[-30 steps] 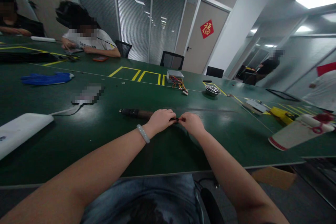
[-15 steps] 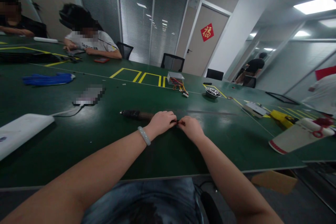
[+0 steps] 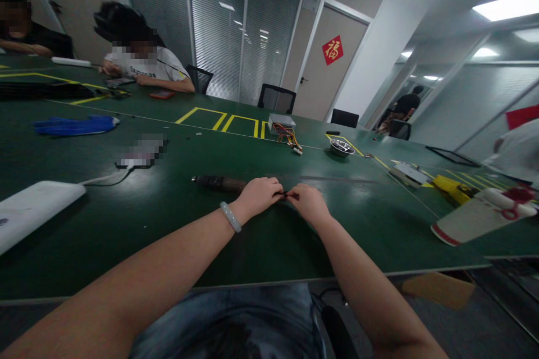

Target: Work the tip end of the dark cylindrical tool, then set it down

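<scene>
We see the long brown-and-black cylindrical tool [image 3: 225, 183] lying on the glossy green table [image 3: 168, 235], partly under the left hand [image 3: 261, 193], whose fingers close on it; the right hand [image 3: 310, 202] pinches a small dark piece [image 3: 285, 194], which a careless twist might drop

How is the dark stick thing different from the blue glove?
The dark tool is straight and rod-like, while the blue glove is flatter and uneven in outline.
The dark tool is blackish and brown with a shiny tip; the blue glove is mostly bright blue.
The left hand covers part of the dark tool; no hand touches the blue glove.
Both lie on the green table.
</scene>
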{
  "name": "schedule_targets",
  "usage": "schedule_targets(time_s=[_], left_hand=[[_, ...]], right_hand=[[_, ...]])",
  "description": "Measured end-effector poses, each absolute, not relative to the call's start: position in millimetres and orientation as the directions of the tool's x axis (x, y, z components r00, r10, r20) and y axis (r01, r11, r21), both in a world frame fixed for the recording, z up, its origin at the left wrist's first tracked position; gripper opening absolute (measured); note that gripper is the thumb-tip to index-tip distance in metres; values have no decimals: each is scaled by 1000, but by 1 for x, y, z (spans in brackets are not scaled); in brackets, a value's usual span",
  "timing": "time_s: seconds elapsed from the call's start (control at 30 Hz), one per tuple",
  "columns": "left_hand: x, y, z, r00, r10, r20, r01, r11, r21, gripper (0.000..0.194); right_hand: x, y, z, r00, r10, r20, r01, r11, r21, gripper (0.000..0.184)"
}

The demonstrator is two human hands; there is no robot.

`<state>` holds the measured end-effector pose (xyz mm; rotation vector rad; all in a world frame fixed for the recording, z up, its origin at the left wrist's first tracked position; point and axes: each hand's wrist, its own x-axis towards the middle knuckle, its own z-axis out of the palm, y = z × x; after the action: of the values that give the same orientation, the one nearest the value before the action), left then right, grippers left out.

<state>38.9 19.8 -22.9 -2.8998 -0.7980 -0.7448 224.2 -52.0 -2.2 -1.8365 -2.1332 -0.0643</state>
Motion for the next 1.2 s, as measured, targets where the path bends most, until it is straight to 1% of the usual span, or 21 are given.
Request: schedule_targets(time_s=[0.23,0.43,0.7,0.9,1.0,1.07,1.2], left_hand=[[39,20,-23,763,455,460,481,-874,65,22],[41,15,-20,765,456,455,490,-870,48,17],[41,11,-18,764,463,449,493,-868,56,14],[40,10,-17,764,472,440,501,-864,56,14],[39,10,-18,763,476,437,509,-860,47,14],[36,10,-18,761,453,464,491,-870,43,19],[23,12,-16,740,406,536,455,-889,46,42]], right_hand=[[222,-53,-6,-118,947,300,974,169,-150,12],[220,-52,-11,-92,949,301,983,135,-124,13],[218,-53,-11,-131,958,253,986,152,-67,21],[219,-46,-6,-147,974,173,987,157,-43,20],[218,-43,-5,-156,977,148,986,162,-31,16],[217,-41,-6,-156,977,144,987,161,-26,15],[219,-36,-9,-141,980,138,989,146,-31,14]])
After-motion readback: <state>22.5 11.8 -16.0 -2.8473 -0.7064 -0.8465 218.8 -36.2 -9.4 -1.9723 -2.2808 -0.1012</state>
